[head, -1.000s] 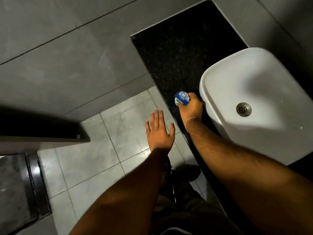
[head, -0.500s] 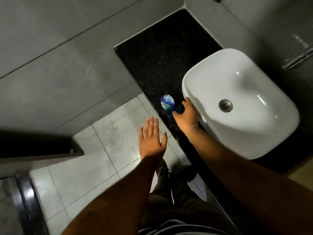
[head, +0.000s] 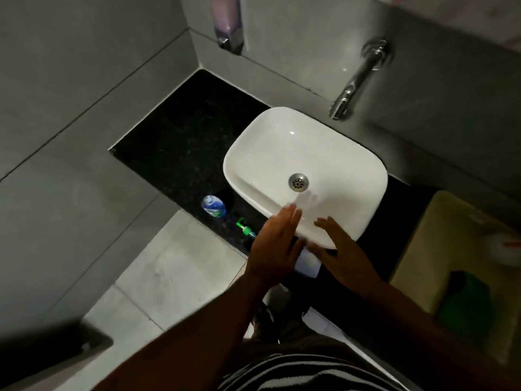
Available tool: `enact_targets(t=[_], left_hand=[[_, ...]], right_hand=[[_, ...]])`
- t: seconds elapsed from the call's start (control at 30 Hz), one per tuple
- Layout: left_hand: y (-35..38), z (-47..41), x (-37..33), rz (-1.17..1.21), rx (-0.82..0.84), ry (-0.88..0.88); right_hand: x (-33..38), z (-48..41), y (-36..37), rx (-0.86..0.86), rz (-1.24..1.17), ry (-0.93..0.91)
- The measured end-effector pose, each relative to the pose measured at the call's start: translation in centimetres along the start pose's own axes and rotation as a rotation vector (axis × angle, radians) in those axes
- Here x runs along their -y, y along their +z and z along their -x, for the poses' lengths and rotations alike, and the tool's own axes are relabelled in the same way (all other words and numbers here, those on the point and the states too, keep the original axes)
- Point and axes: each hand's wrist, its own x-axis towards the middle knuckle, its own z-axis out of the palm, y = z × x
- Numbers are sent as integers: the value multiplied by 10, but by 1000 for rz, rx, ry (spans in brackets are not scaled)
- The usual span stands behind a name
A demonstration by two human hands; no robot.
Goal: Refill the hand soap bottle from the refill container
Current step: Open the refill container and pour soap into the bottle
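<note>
The blue hand soap bottle (head: pixel 213 206) stands on the black counter (head: pixel 174 153) left of the basin, with its pump off. The green pump (head: pixel 245 228) lies on the counter just to the bottle's right. A white container (head: pixel 307 265) sits at the counter's front edge below the basin rim. My left hand (head: pixel 275 246) is on its left and my right hand (head: pixel 342 249) on its right. Both hands have their fingers stretched out. Whether either hand touches the container is unclear, and most of it is hidden by them.
A white basin (head: pixel 267 142) with a metal drain fills the counter's middle, under a chrome tap (head: pixel 358 77). A wall soap dispenser (head: pixel 228 21) hangs at the top. A beige bin (head: pixel 439 249) holding something green stands at the right. Grey floor tiles lie below left.
My right hand let go of the blue bottle, which stays on the counter. Both hands moved right to the white container in front of the basin. The view tilted up and right.
</note>
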Motion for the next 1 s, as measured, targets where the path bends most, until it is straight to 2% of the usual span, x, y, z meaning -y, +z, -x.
enact_targets(t=[0.13, 0.2, 0.43, 0.57, 0.7, 0.83, 0.93, 1.0], left_hand=[[3, -8, -14, -20, 230, 217], [4, -6, -14, -40, 282, 287], [6, 1, 1, -220, 242, 508], [8, -6, 1, -229, 241, 560], [8, -11, -1, -150, 232, 480], [8, -8, -1, -83, 338, 435], [1, -7, -6, -25, 339, 246], [0, -11, -13, -48, 355, 184]], right_hand=[[-23, 30, 13, 114, -180, 83], [-30, 38, 19, 135, -223, 81], [-46, 32, 30, 63, 80, -146], [-50, 30, 34, 6, 200, -183], [-54, 28, 38, -55, 249, -211], [-61, 25, 39, -83, 228, -220], [-62, 23, 40, -65, 199, -204], [-62, 23, 42, -53, 186, -194]])
